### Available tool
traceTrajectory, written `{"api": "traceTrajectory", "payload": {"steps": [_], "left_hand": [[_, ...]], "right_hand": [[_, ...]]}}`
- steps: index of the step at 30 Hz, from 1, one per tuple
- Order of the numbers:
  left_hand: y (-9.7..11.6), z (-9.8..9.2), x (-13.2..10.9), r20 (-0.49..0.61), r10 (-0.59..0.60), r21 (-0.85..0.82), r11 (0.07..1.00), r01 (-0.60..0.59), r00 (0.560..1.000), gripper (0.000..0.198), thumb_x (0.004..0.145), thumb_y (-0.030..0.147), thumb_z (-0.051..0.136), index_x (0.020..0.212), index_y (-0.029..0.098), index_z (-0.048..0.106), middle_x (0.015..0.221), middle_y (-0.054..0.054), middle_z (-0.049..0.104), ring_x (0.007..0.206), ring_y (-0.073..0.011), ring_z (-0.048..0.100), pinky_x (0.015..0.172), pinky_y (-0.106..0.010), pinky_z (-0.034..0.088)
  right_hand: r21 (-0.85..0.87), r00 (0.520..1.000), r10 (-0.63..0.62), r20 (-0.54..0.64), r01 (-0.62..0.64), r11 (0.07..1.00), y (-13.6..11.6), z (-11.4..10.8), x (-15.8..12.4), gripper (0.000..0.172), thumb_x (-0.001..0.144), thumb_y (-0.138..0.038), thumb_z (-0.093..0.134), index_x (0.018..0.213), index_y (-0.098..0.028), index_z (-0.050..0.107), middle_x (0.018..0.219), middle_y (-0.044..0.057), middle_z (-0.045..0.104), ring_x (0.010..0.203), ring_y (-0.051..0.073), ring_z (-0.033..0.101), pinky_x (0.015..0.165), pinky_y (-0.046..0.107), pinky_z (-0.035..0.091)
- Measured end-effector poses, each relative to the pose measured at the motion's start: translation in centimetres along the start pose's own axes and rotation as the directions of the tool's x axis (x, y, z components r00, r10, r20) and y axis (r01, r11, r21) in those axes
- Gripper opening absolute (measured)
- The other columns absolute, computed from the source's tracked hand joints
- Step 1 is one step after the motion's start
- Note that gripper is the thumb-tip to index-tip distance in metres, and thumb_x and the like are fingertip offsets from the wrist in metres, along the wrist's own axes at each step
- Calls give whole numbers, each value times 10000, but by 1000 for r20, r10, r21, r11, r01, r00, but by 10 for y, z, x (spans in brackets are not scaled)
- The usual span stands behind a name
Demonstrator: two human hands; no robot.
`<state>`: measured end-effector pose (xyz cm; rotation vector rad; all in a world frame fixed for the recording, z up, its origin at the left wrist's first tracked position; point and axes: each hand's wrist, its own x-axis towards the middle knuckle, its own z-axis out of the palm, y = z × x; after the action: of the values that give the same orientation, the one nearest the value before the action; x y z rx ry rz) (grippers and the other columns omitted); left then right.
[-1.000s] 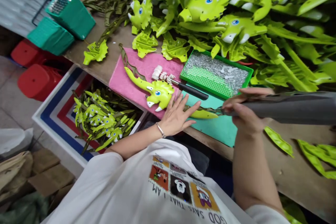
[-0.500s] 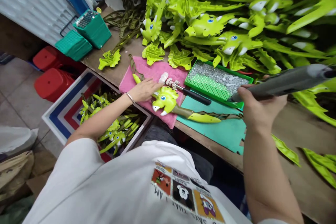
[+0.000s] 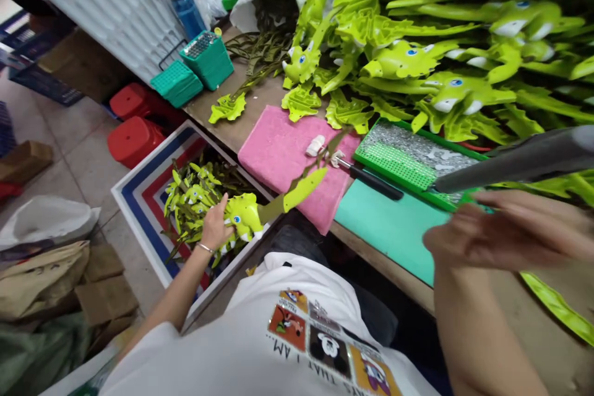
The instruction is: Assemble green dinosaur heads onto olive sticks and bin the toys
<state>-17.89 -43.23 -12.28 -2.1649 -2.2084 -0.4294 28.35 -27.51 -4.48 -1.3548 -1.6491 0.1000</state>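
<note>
My left hand (image 3: 217,226) grips a lime-green toy triceratops (image 3: 242,213) by its head, over the striped box (image 3: 139,189) on the left. The toy has a blue eye, white horns and an olive part trailing to the right. Several like toys (image 3: 195,189) lie inside that box. My right hand (image 3: 492,235) is smeared by motion, but its fingers look stretched out, with nothing seen in them. Just above it hangs a grey electric screwdriver (image 3: 524,159), its tip over the green tray (image 3: 394,170) of small silvery screws.
On the bench lie a pink cloth (image 3: 273,148), a black-handled tool (image 3: 375,180) and a teal mat (image 3: 385,229). A large heap of green toy parts (image 3: 445,68) covers the back right. Teal baskets (image 3: 206,62), a blue bottle (image 3: 185,9) and red stools (image 3: 134,139) are at left.
My left hand has carried the toy triceratops from the pink cloth leftward to above the box. My right hand has let go of the screwdriver and dropped lower. The view has shifted left.
</note>
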Motion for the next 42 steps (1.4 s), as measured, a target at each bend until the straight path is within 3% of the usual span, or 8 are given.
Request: {"api": "traceTrajectory", "payload": {"steps": [4,11,17,22,25,30,36,42], "left_hand": [[52,29,-19,59,-203,-108,972,208,977,948,776,201,647,1600,143,180,1241,-157,676,1054,-298,679,931,-420,547],[112,36,1,296,-289,-164,924,346,911,840,893,276,610,1614,205,186,1215,-129,649,984,-249,692,842,-330,560],[123,28,7,400,-311,-172,899,404,862,819,903,275,604,1613,223,198,1244,-127,673,1040,-268,701,864,-324,548],[124,13,14,481,-303,-77,920,384,823,797,937,295,572,1622,219,172,1183,-125,681,1016,-280,707,808,-312,534],[123,6,15,475,-291,-37,936,349,831,814,942,304,571,1626,221,138,1109,-110,683,1006,-279,704,790,-308,524],[126,-6,16,471,-280,40,954,297,836,834,934,288,588,1624,271,121,1086,-91,672,976,-257,705,787,-297,507],[129,-15,18,495,-284,38,951,306,821,826,938,307,573,1626,249,120,1060,-94,672,965,-272,704,765,-309,510],[134,-18,20,504,-279,54,955,293,817,868,905,263,620,1621,286,130,1038,-77,681,935,-242,709,754,-279,506]], "right_hand": [[-122,920,-204,335,257,958,-32,45,-4,271,921,-316,458,1080,-177,629,959,150,672,902,275,594,853,442,475],[-408,770,31,638,303,861,-35,93,1,432,899,-160,376,1256,-87,609,969,187,652,914,296,557,806,414,438],[-535,765,291,574,81,841,-66,67,12,447,946,-289,416,1349,-155,553,1111,187,653,857,267,626,716,367,450],[-192,859,-31,512,149,970,-101,24,5,449,949,-344,458,1349,-196,599,963,112,703,815,239,653,734,361,512],[-59,743,-176,645,278,959,-118,21,-12,453,985,-356,434,1401,-248,577,834,54,651,644,163,594,618,285,477],[-189,482,-42,875,419,888,-133,39,-23,474,970,-267,431,1426,-297,557,806,46,615,510,131,485,464,267,289],[-108,664,-135,736,313,944,-145,22,-11,461,993,-340,415,1439,-336,536,851,57,588,616,142,545,523,249,362],[-221,459,6,889,417,882,-125,47,-28,474,962,-236,433,1413,-305,564,813,43,615,525,132,492,480,273,279]]}}
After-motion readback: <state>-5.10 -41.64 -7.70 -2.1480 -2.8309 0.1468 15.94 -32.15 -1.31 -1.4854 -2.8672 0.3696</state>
